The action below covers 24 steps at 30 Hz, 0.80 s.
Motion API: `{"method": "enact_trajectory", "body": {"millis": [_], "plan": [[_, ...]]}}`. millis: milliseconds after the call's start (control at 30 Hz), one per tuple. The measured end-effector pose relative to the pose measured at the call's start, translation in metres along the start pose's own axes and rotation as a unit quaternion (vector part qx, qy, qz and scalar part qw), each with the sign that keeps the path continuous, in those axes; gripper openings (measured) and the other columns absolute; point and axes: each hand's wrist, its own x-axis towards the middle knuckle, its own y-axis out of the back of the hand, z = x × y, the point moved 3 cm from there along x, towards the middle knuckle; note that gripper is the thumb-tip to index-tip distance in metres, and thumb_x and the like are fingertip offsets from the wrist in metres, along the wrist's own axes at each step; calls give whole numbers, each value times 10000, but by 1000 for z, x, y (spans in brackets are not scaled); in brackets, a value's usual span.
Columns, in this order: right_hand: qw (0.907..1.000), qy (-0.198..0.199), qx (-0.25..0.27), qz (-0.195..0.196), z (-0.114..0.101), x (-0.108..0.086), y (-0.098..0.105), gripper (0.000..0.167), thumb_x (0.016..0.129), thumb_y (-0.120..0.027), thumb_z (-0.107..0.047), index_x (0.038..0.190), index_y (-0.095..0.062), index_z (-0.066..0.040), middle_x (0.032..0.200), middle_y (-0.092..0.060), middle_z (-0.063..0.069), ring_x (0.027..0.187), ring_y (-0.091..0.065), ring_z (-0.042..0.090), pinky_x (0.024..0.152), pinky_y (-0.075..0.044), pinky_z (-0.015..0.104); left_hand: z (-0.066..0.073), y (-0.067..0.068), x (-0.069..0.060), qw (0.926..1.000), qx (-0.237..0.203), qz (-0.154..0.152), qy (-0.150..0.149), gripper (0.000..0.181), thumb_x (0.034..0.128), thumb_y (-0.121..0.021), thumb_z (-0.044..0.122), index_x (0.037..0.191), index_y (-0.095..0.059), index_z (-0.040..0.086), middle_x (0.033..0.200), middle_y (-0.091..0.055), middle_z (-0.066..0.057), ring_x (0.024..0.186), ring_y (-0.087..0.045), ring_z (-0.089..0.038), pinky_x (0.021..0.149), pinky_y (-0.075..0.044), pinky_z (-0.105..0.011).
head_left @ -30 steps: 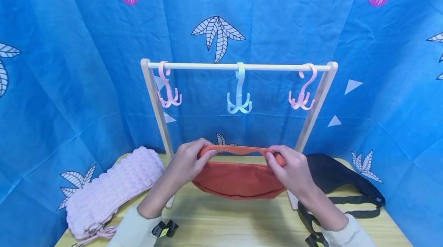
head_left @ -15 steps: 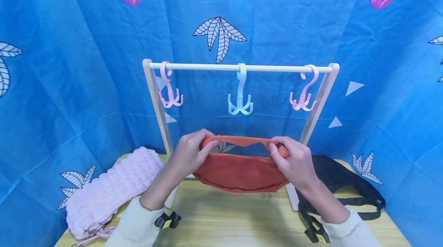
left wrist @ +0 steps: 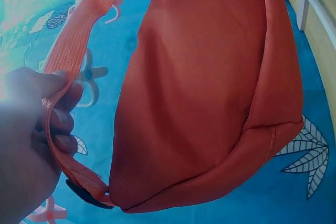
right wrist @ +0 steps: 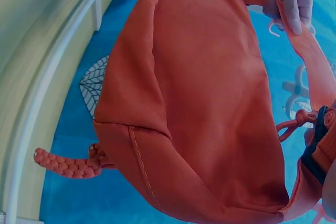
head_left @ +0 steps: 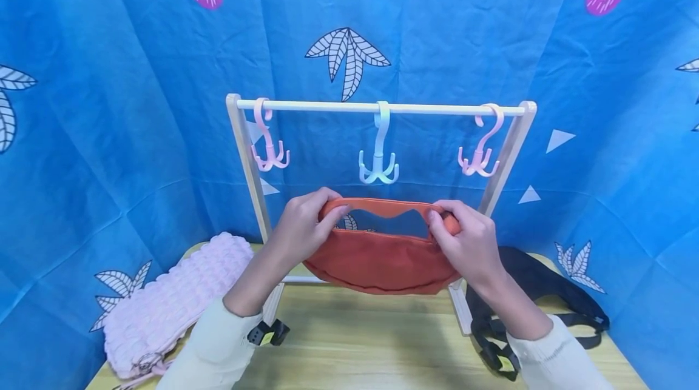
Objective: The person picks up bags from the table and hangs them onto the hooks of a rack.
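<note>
An orange-red crossbody bag [head_left: 382, 262] hangs in the air below the rack's middle hook, its strap [head_left: 384, 206] stretched level above it. My left hand [head_left: 301, 226] grips the strap's left part between thumb and curled fingers. On the other side my right hand [head_left: 472, 244] pinches the strap, near a black buckle [right wrist: 315, 148] seen in the right wrist view. A braided orange pull [right wrist: 68, 164] dangles from the bag there. Just above the strap hangs a mint four-pronged hook [head_left: 378, 168], apart from it.
A rack with a white rail [head_left: 327, 106] spans the back. Pink hooks hang at its left [head_left: 270, 156] and right [head_left: 479, 159]. A puffy pink bag [head_left: 177, 302] lies on the left of the wooden table [head_left: 349, 347], a black bag [head_left: 537, 278] on the right. Blue patterned cloth surrounds everything.
Both hands have risen with the orange-red bag, bringing the strap from well below the mint hook to closer beneath it. The grip on the strap stays the same.
</note>
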Motion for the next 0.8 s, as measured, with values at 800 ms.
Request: {"method": "enact_trajectory", "body": {"millis": [800], "plan": [[9979,-252,126,591,-10,28,6,193,878,-779,-47,1059,-742,9,893,-768,161,712,-680,249,752,-460,9,11,16,26,9995,-85,302,-54,188,971,-736,171,1111,-688,55,751,-610,-50,624,-536,-126,578,-508,-204]]}}
